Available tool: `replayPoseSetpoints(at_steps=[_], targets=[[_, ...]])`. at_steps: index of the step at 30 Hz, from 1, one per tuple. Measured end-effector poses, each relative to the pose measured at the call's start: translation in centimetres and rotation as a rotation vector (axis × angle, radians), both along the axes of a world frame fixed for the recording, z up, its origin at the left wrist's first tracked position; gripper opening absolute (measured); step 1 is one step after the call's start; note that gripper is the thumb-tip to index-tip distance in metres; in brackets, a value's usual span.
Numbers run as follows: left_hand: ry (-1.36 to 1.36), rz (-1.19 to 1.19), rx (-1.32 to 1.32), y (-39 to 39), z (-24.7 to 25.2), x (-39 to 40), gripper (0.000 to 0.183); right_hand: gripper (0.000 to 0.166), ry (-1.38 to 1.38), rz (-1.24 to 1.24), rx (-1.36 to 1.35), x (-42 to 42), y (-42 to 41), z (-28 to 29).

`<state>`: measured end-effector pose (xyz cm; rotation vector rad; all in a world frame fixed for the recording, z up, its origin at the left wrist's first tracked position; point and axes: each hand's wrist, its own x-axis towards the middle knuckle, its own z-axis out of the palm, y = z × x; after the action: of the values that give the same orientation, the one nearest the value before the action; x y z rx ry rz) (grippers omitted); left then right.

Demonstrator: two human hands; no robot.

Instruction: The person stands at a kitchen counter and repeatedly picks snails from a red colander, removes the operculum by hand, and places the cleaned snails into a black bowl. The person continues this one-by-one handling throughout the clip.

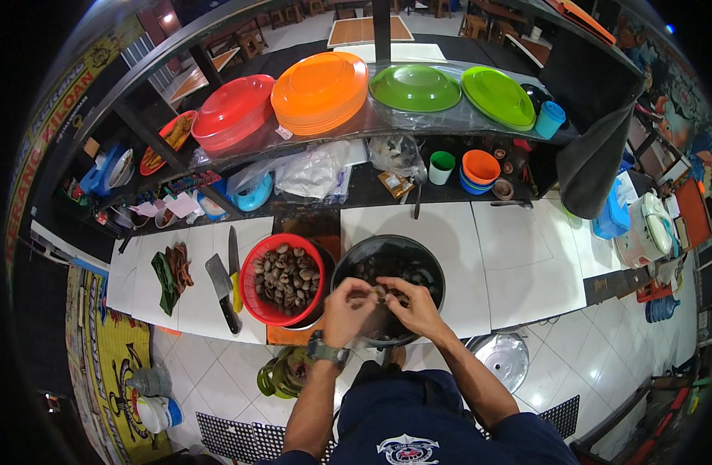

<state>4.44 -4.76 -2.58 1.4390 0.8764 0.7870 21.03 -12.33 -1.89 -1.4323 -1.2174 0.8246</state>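
Both my hands meet above a dark round basin (436,256) that holds dark liquid and shellfish. Between the fingertips of my left hand (349,311) and my right hand (415,306) is a small clam-like shell (380,292), partly hidden and blurred. The fingers of both hands close on it. Just left of the basin stands a red perforated plastic basket (250,299), heaped with brown ribbed cockles (287,276). Farther left lie a cleaver (220,279) with a black handle and a knife (234,261) with a yellow handle.
Green and brown leaves (169,279) lie on the white tiled counter (530,267). A shelf above bears stacked red plates (234,110), orange plates (321,90) and green plates (415,87). A grey cloth (594,165) hangs at right. Below are a green gas cylinder (283,372) and a metal lid (501,360).
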Motion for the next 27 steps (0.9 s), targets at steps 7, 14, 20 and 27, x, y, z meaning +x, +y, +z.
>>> replayPoseSetpoints(at_steps=[7,14,20,27], targets=[[0.36,0.439,0.331,6.2,3.0,-8.5,0.024,0.025,-0.263,-0.172,-0.057,2.9,0.0,1.5],[0.441,0.387,0.714,3.6,1.8,-5.6,0.027,0.026,-0.768,0.208,-0.438,2.0,3.9,-0.3],[0.368,0.341,0.657,0.8,-0.5,0.7,0.031,0.025,-0.926,0.281,-0.468,-0.7,9.4,-5.4],[0.4,0.393,0.637,0.1,-1.8,0.4,0.031,0.028,-0.866,0.369,-0.253,-3.3,9.0,-8.4]])
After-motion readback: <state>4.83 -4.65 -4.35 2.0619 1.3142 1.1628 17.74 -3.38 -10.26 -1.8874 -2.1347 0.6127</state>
